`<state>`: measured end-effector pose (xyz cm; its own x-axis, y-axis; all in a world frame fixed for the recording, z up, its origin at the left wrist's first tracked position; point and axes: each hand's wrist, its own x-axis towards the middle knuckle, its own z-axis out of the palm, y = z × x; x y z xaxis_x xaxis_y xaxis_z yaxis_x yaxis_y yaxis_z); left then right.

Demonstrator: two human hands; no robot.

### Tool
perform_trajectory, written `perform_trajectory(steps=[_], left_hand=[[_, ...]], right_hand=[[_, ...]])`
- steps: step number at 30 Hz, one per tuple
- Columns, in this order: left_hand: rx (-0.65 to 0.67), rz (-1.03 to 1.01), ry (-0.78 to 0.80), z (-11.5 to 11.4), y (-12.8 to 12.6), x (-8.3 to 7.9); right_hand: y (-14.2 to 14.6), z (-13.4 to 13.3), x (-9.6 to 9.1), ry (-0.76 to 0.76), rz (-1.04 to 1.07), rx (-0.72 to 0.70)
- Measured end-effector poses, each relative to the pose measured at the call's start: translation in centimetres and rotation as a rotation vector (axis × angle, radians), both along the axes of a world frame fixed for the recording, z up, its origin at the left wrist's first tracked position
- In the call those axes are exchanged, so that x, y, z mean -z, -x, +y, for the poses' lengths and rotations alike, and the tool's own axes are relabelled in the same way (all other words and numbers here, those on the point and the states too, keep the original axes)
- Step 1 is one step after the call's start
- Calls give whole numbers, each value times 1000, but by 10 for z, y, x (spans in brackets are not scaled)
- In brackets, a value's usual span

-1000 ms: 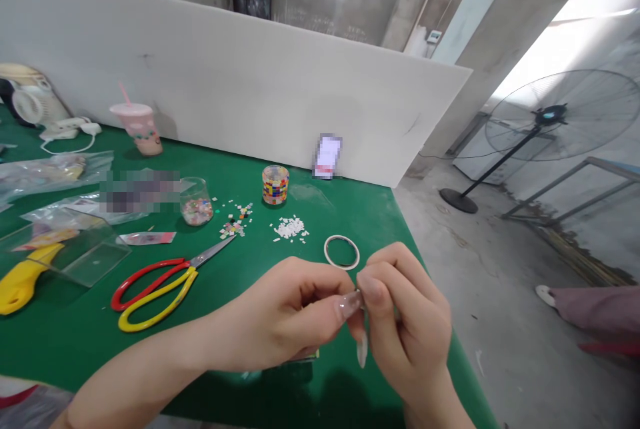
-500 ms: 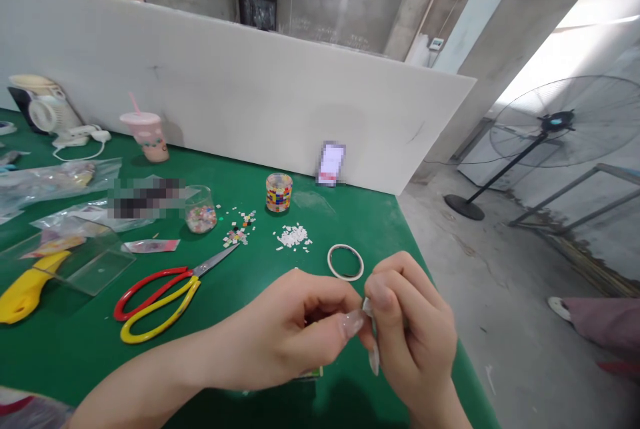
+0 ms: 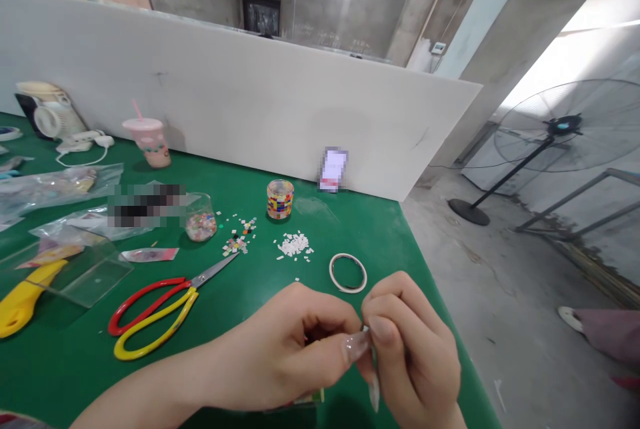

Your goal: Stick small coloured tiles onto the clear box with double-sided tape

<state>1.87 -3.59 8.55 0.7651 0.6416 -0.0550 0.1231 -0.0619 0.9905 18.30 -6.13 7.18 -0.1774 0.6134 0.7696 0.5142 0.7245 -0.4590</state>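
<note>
Green desk (image 3: 65, 376), white partition behind. Red-and-yellow scissors (image 3: 191, 282) lie at 9 o'clock of the left hand (image 3: 290, 356). White ring (image 3: 348, 272) sits at 12 o'clock. Fingers of both hands pinch a small pale piece (image 3: 367, 330) (too small to identify), right hand (image 3: 415, 349) at 3 o'clock.

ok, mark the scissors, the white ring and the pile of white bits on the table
scissors (image 3: 195, 282): head view, on the pivot where blades meet handles.
white ring (image 3: 349, 290): head view, on its near rim.
pile of white bits (image 3: 294, 246): head view, middle of the heap.
</note>
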Motion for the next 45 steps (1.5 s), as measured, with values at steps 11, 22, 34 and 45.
perform_trajectory(steps=[11,22,34,45], left_hand=[[-16,59,-46,0,0,-5],[30,-134,187,-4,1,-1],[24,-125,207,-5,3,1],[-3,-83,151,-4,0,-1]], right_hand=[[0,8,10,131,137,-67],[-3,5,14,178,190,-209],[-4,0,9,126,116,-171],[-5,0,8,65,30,-109]])
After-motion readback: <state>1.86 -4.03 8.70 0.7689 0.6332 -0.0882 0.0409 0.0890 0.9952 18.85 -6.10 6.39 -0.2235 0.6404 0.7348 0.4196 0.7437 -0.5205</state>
